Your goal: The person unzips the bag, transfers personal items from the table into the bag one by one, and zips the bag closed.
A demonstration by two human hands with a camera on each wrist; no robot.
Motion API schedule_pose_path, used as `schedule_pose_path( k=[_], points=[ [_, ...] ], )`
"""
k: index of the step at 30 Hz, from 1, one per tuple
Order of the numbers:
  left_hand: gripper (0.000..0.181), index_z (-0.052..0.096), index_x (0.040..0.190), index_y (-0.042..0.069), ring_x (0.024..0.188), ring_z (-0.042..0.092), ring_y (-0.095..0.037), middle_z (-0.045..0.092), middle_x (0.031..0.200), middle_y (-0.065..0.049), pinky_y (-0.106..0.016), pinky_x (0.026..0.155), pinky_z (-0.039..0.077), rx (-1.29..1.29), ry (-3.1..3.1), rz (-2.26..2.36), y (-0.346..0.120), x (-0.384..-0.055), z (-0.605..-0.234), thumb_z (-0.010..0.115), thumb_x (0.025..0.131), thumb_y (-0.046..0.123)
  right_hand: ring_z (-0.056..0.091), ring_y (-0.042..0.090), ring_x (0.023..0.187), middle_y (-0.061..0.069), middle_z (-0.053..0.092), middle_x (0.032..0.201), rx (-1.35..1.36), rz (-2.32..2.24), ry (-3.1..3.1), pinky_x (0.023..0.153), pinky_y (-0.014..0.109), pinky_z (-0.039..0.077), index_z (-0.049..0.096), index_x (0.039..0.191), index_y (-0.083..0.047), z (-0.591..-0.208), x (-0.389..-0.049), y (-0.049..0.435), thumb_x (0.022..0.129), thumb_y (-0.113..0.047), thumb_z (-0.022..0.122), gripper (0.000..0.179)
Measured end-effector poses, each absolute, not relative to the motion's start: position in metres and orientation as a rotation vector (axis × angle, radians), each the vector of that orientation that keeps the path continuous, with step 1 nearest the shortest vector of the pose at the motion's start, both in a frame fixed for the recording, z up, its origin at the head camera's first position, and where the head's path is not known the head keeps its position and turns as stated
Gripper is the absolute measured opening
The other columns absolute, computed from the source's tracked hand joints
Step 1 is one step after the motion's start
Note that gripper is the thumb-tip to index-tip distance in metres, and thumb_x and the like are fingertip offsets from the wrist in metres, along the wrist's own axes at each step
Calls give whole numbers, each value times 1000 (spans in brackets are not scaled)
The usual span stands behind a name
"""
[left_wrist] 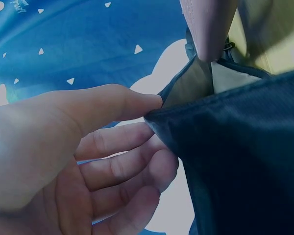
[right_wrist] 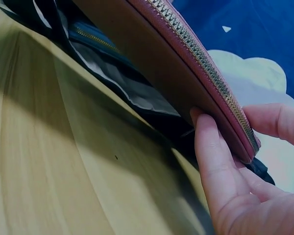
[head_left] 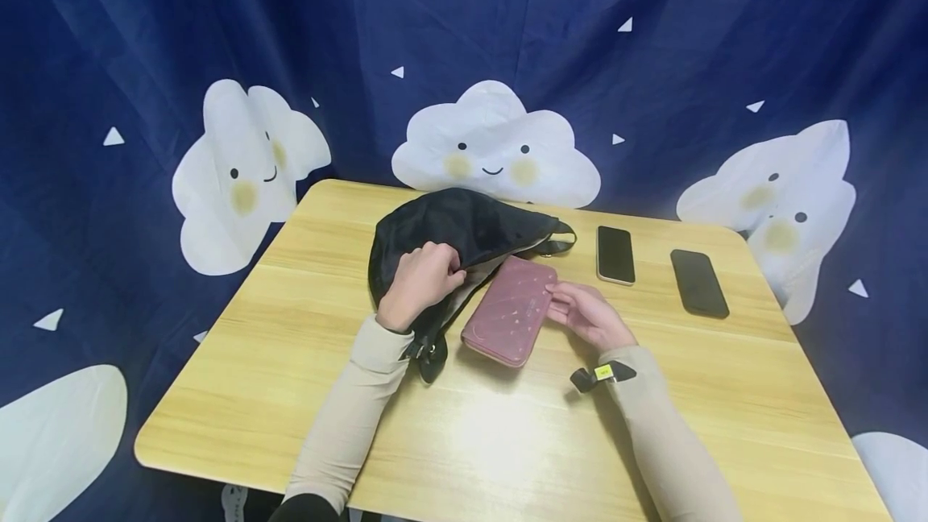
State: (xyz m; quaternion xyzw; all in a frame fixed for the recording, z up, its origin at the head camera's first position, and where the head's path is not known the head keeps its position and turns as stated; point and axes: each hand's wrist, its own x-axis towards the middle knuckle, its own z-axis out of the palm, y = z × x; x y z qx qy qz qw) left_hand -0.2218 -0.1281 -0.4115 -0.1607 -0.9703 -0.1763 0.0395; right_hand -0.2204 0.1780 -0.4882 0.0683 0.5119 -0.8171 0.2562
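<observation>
Near the far edge of the bench point(head_left: 319, 232), the left hand point(head_left: 423, 284) pinches the black bag point(head_left: 442, 220) by its rim; the right hand point(head_left: 589, 316) pinches the wallet point(head_left: 510, 312) at its mouth. Likely mid-transfer, direction unclear; next calls for a wide mouth.

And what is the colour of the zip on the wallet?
The zip is gold, best seen in the right wrist view.

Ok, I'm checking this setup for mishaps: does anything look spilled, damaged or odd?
Nothing stands out. The left hand pinches the edge of the black bag, the right hand holds the pink wallet at the bag's opening, and two phones lie on the table. No spill or damage shows.
</observation>
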Motion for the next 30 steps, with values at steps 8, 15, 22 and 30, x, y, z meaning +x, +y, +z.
schedule_pose_path(
  k=[8,15,22,30],
  points=[
    [37,56,62,19,60,52,-20,52,62,3,-36,54,38,-488,-2976,-538,-127,-222,-411,74,93,27,76,16,86,2,78,90,172,-2217,1395,84,30,61,74,91,-11,-487,-225,174,105,-1,49,31],
    [37,56,62,19,60,53,-20,52,61,3,-36,54,38,-490,-2971,-538,-128,-223,-411,73,93,28,76,16,88,2,78,91,170,-2222,1397,86,31,61,74,92,-11,-485,-227,169,104,-1,51,28],
    [37,56,61,19,59,53,-19,50,60,4,-36,54,38,-491,-2968,-546,-128,-222,-413,73,93,26,76,16,87,2,77,91,176,-2222,1395,85,31,61,74,91,-11,-483,-232,166,104,-1,51,29],
    [32,61,64,19,61,57,-20,58,64,3,-38,55,42,-482,-2964,-544,-128,-221,-412,74,93,27,76,16,86,2,77,89,184,-2240,1389,84,31,62,75,89,-11,-481,-235,162,104,0,51,30]
  ],
)
